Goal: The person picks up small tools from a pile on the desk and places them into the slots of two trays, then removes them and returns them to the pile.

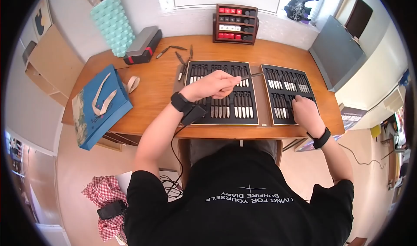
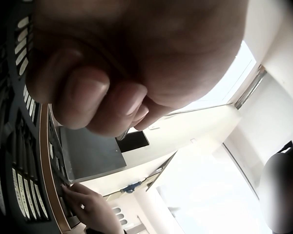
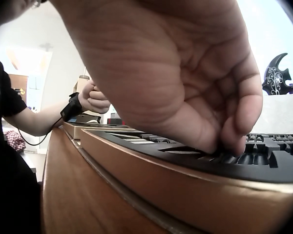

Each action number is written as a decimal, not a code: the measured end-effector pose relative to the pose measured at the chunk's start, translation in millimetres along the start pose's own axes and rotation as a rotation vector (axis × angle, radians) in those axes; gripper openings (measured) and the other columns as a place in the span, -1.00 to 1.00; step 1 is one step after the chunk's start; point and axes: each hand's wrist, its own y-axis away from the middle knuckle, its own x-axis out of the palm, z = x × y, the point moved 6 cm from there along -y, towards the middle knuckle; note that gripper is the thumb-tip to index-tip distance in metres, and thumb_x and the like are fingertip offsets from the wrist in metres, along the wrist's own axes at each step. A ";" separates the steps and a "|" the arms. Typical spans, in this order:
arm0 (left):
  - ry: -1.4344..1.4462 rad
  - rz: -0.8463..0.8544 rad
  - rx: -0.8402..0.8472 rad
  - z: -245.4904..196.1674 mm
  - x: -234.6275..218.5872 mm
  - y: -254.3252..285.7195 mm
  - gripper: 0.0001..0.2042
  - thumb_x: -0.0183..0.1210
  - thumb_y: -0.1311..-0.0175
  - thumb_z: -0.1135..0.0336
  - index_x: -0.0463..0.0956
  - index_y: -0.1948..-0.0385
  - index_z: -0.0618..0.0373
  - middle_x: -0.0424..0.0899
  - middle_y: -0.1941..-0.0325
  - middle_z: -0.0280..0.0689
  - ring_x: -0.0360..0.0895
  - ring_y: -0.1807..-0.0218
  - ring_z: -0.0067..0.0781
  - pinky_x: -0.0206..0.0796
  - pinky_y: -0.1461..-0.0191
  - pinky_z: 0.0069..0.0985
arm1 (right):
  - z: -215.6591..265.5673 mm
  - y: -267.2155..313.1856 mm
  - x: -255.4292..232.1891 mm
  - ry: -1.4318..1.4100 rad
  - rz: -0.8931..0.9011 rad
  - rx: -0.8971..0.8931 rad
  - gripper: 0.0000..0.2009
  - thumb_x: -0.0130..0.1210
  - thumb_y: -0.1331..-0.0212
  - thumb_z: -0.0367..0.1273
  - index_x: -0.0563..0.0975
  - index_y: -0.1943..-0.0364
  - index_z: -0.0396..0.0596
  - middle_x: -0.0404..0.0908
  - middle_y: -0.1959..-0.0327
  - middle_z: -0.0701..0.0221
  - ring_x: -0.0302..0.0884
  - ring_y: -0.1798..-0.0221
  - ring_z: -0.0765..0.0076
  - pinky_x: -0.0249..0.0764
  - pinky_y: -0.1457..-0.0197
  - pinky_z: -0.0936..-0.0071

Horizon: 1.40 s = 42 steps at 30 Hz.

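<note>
My left hand [image 1: 213,84] grips a slim dark tool [image 1: 253,75] above the left black tray [image 1: 257,115], its tip pointing towards the right tray. The fingers curl into the palm in the left wrist view. My right hand [image 1: 306,111] is down at the right black tray [image 1: 273,116]. Its thumb and fingertips pinch together at one of the slim dark-handled tools [image 3: 246,159] in the slots; the fingers hide most of that tool. Both gold-edged trays hold rows of these tools with flat silvery ends.
Several loose dark tools [image 1: 180,72] lie left of the trays. A blue gift bag [image 1: 104,111], a grey box [image 1: 143,44] and a teal bumpy object [image 1: 113,27] are at the left. Behind stands a wooden rack [image 1: 235,24] of coloured cubes; a dark grey panel [image 1: 336,53] leans at right.
</note>
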 end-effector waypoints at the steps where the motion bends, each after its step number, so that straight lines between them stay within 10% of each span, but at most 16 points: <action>1: 0.019 0.010 -0.002 0.5 0.5 -0.1 -0.53 -0.15 -0.50 0.11 0.11 0.74 -0.03 0.08 0.78 -0.56 0.03 0.73 -0.73 -0.09 0.66 -0.70 | -0.7 0.6 1.6 0.001 -0.005 -0.004 -0.88 -0.01 -0.07 -0.51 0.48 0.57 -0.21 0.44 0.49 0.19 0.51 0.38 0.04 0.45 0.30 0.20; 30: 0.012 0.032 -0.010 8.9 -1.6 -3.4 -0.49 -0.20 -0.50 0.02 0.15 0.76 -0.01 0.18 0.82 -0.50 0.06 0.77 -0.72 -0.07 0.69 -0.70 | -8.4 0.0 -6.0 -0.059 0.004 0.100 -0.91 0.03 0.04 -0.51 0.53 0.59 -0.21 0.49 0.46 0.15 0.53 0.34 0.02 0.48 0.23 0.22; 34: 0.034 0.029 -0.015 7.1 -2.0 -2.5 -0.48 -0.21 -0.51 0.03 0.16 0.77 0.00 0.18 0.83 -0.49 0.07 0.78 -0.71 -0.07 0.69 -0.70 | -41.2 -5.8 -15.3 -0.675 0.226 0.276 -0.80 0.10 -0.07 -0.40 0.63 0.26 -0.22 0.63 0.38 0.10 0.60 0.30 0.04 0.48 0.19 0.31; 42: 0.033 0.022 -0.019 8.7 -1.7 -1.8 -0.45 -0.21 -0.51 0.05 0.22 0.80 0.05 0.20 0.85 -0.48 0.08 0.80 -0.71 -0.07 0.69 -0.69 | -6.1 -34.5 -60.0 -1.091 -0.233 0.234 -0.80 0.04 -0.18 -0.55 0.58 0.12 -0.18 0.58 0.40 0.40 0.42 0.45 0.65 0.35 0.35 0.66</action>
